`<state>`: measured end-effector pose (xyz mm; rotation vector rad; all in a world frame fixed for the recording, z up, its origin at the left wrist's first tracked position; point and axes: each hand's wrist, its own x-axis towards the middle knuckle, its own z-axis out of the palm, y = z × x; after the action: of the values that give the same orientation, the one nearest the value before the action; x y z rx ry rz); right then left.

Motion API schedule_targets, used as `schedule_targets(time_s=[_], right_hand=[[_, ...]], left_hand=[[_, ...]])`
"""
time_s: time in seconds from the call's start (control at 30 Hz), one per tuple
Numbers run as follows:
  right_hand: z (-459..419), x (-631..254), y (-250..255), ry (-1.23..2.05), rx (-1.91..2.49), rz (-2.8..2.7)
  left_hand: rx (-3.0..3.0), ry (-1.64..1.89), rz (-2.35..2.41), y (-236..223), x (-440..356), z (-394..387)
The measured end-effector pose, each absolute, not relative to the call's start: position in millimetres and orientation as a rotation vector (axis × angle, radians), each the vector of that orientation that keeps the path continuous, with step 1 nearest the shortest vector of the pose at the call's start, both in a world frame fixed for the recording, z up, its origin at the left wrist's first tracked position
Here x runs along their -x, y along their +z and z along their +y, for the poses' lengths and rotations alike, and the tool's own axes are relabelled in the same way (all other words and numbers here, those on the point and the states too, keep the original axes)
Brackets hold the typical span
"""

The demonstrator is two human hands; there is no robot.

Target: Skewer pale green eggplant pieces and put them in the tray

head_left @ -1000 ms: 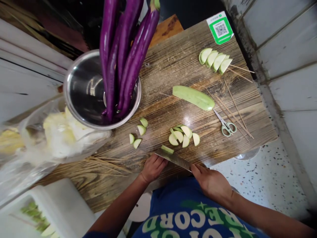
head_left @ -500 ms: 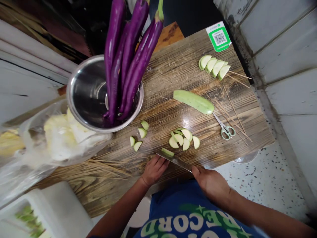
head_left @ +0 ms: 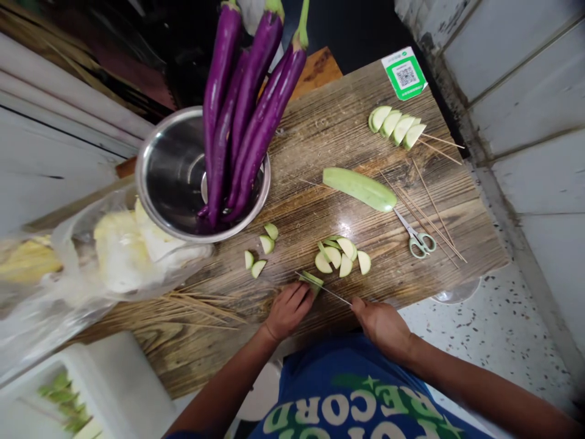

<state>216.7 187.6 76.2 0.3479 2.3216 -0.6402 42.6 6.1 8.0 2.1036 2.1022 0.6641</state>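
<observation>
My left hand (head_left: 289,310) is closed on a short piece of pale green zucchini (head_left: 313,280) near the table's front edge. In my right hand (head_left: 382,326) is a knife (head_left: 336,296); its thin blade lies across the zucchini piece beside my left fingertips. Just beyond the blade sits a pile of half-round zucchini slices (head_left: 346,266), and a few more cut slices (head_left: 258,268) lie to the left. A longer peeled zucchini half (head_left: 359,188) rests farther back. The handle in my right fist is mostly hidden.
A steel bowl (head_left: 145,174) holds several long purple eggplants (head_left: 260,140). Green-handled scissors (head_left: 421,244) and bamboo skewers (head_left: 432,222) lie right. Skewered slices (head_left: 395,126) are near a QR card (head_left: 406,74). Left are plastic bags (head_left: 121,250), more skewers (head_left: 205,308) and a white box (head_left: 123,378).
The knife blade has turned more edge-on and now lies over the zucchini piece, where before it was at its near side. The whole view has shifted slightly.
</observation>
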Motion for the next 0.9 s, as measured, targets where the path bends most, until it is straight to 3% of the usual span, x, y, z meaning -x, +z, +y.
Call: schedule_targets(time_s=[0.9], right_hand=[[198.4, -216.4, 78.9, -0.669, -0.361, 2.548]], left_hand=[[-2.002, 0.747, 2.269, 9.8, -56.3, 2.3]])
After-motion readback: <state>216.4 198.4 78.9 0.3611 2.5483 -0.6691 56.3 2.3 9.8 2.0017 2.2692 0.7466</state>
